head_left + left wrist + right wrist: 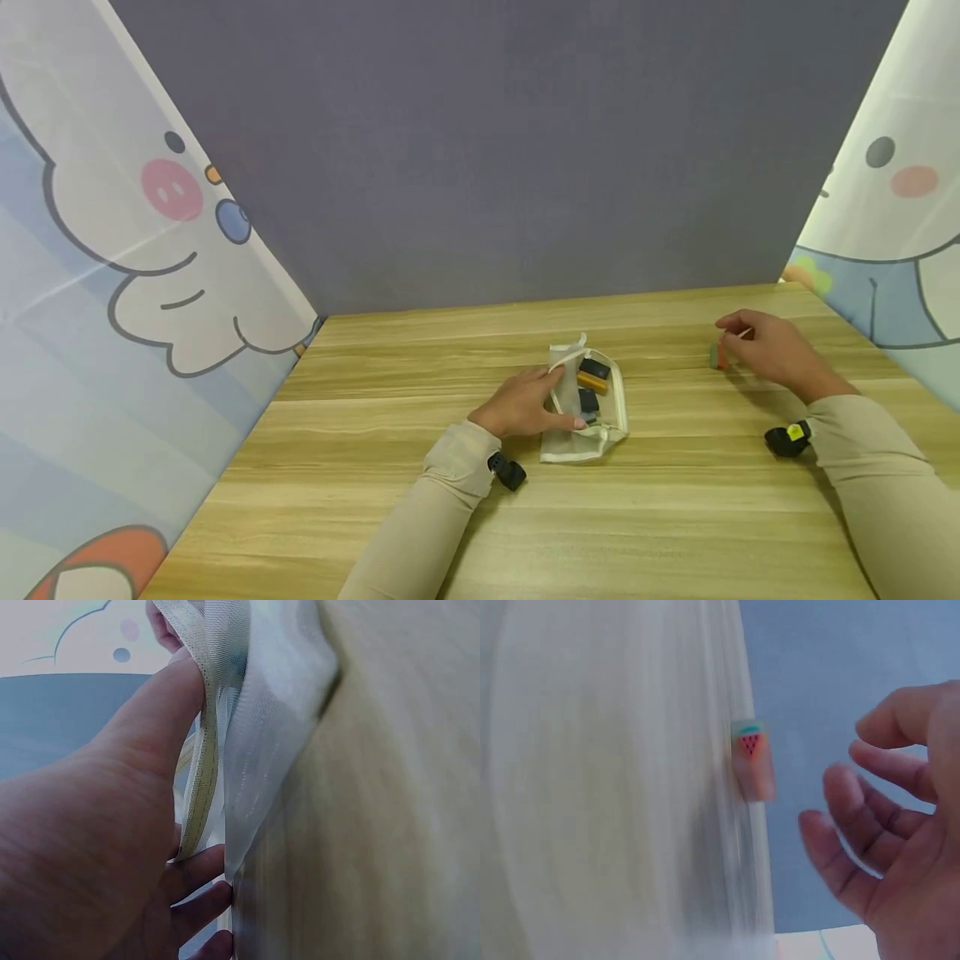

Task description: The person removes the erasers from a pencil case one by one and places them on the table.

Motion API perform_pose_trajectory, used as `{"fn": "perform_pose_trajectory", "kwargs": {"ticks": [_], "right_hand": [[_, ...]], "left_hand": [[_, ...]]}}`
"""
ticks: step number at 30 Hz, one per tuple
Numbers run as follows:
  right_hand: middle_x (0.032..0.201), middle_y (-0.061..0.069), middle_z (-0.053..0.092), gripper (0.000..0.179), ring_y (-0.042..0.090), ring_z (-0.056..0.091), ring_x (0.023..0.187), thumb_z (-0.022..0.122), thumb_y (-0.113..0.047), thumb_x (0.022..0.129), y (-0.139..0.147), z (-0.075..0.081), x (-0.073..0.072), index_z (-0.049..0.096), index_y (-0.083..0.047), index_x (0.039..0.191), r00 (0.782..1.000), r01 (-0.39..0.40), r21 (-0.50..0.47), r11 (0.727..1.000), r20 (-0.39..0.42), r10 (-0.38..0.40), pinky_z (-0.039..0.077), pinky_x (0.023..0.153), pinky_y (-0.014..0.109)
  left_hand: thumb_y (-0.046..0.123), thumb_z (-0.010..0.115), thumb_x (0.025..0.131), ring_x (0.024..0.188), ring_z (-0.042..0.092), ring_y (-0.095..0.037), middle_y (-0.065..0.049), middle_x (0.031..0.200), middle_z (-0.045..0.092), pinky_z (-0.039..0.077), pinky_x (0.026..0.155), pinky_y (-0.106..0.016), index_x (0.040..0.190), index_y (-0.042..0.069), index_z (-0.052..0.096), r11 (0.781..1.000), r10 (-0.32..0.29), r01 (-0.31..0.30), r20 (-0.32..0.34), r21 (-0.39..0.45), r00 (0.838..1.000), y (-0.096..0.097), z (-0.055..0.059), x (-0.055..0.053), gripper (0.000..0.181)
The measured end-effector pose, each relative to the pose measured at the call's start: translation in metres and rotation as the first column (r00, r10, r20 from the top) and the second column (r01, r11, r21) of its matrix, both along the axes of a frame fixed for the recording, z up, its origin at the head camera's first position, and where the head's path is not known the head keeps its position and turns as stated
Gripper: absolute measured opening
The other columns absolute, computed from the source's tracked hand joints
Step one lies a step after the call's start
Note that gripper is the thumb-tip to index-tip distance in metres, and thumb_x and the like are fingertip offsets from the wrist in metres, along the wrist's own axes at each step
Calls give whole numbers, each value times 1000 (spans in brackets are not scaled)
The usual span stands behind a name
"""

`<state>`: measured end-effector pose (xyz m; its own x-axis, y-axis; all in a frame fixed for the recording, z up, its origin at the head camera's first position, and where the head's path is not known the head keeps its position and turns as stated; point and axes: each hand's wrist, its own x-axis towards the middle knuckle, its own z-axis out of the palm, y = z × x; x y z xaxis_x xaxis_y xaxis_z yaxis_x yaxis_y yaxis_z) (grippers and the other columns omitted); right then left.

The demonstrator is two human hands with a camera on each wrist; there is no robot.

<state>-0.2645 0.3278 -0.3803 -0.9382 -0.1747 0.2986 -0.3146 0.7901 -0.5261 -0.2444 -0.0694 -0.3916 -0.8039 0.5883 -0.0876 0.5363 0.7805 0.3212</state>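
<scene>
My left hand (525, 404) holds a white mesh zip pouch (562, 448) by its mouth, the thumb along the near edge and the fingers at the left side. In the left wrist view the thumb lies against the cream zipper tape (201, 795). Through the opening show a black block (595, 368), an orange block (592, 382) and another dark block (588, 401). Off to the right, a small red-and-green block (752, 761) with a watermelon print, like an eraser, stands on the table. My right hand (768, 350) is beside it, fingers loosely bent and apart from it in the right wrist view.
The wood-grain table (337, 492) ends at a grey panel (487, 167) behind. Cartoon-printed cloths hang at the left (67, 350) and right (877, 275) sides. A small black camera sits on each wrist.
</scene>
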Motion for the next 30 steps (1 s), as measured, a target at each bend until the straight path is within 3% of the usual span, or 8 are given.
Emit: {"fn": "perform_pose_trajectory", "kwargs": {"ticks": [5, 9, 15, 19, 24, 30], "right_hand": [[98, 13, 69, 25, 17, 62, 79, 58, -17, 100, -9, 1, 2, 68, 0, 117, 997, 12, -15, 1000, -75, -13, 46, 60, 31], [93, 11, 70, 27, 13, 61, 75, 57, -19, 101, -17, 4, 4, 68, -1, 118, 999, -10, -26, 1000, -54, 9, 47, 60, 31], [103, 18, 68, 29, 23, 64, 71, 55, -23, 104, -32, 10, 7, 66, -2, 121, 998, -58, -67, 996, -9, 57, 50, 58, 32], [101, 19, 67, 29, 29, 63, 72, 54, -21, 104, -41, 14, 9, 65, -1, 123, 997, -82, -99, 992, 7, 83, 50, 56, 31], [96, 12, 68, 27, 22, 63, 78, 56, -19, 103, -53, 18, 10, 67, -2, 121, 994, -105, -119, 987, 14, 108, 50, 61, 29], [95, 9, 68, 24, 22, 65, 82, 57, -16, 103, -68, 20, 11, 67, 0, 118, 988, -152, -125, 980, 17, 156, 53, 65, 29]], "left_hand": [[71, 60, 88, 150, 21, -25, -8, 164, 23, 21, 119, -46, 162, 18, 18, 1000, 7, -7, 6, 5, 1000, 0, -1, 0, 100], [71, 59, 89, 150, 21, -26, -9, 164, 22, 22, 118, -47, 163, 18, 17, 1000, 5, -5, 10, 9, 1000, -1, -2, 2, 100], [72, 58, 88, 150, 20, -26, -9, 164, 22, 21, 119, -47, 163, 19, 17, 1000, 5, -5, 8, 9, 1000, -2, -1, 1, 100], [72, 58, 88, 150, 20, -25, -9, 164, 22, 21, 119, -47, 163, 19, 17, 1000, 5, -5, 10, 11, 1000, -2, -2, 0, 100], [71, 59, 89, 151, 20, -26, -9, 164, 22, 21, 119, -47, 162, 19, 18, 1000, 7, -7, 12, 14, 1000, -2, -3, -1, 99], [71, 58, 89, 150, 21, -25, -9, 164, 24, 22, 118, -46, 162, 18, 18, 1000, 1, -1, 0, 3, 1000, -1, -3, -2, 99]]}}
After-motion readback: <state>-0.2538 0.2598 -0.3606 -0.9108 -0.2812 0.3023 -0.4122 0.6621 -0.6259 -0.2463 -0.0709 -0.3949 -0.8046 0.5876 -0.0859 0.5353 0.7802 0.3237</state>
